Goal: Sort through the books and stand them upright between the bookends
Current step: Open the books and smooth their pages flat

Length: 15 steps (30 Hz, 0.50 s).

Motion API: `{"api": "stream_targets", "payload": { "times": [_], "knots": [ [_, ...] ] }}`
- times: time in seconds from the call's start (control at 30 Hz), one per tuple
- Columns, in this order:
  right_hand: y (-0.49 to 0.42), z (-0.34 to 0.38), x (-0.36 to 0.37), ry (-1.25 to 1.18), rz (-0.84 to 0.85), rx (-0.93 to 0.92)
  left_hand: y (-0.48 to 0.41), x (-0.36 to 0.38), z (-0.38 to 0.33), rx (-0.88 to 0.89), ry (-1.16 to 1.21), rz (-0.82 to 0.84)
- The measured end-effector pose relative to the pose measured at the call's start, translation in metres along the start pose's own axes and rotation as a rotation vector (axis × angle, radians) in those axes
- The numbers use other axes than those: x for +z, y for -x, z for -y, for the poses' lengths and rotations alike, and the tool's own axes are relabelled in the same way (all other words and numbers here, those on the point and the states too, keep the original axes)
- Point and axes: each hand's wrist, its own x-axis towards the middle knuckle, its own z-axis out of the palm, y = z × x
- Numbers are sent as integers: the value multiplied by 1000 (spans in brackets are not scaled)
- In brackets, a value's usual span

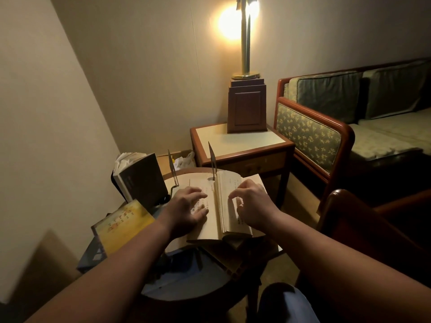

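An open cream-paged book (217, 213) lies flat on the small round table (186, 297). My left hand (187, 207) rests on its left page with fingers spread. My right hand (253, 207) lies on the right-hand pages, its fingertips curled onto the paper. Two thin dark metal bookends (173, 167) (212, 163) stand upright at the table's far side, the right one just behind the open book. A dark-covered book (140, 180) stands upright left of the bookends. A yellow-covered book (121, 226) lies tilted at the table's left edge.
Dark and blue books (186, 259) lie under the open book. A side table (242, 145) with a wooden lamp base (247, 108) stands beyond. A wood-framed sofa (349, 127) fills the right. A dark chair arm (363, 224) sits near right; the wall runs along the left.
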Motion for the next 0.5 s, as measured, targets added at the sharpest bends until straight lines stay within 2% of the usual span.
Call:
{"api": "stream_targets", "payload": {
  "times": [0.2, 0.4, 0.5],
  "knots": [
    [-6, 8, 5, -1, 57, 25, 8, 13, 3, -22, -58, 38],
    [-9, 27, 13, 226, 110, 32, 8, 15, 4, -49, -56, 43],
    [-10, 29, 16, 223, 105, 41, 8, 15, 4, -53, -48, 48]
  ]
}}
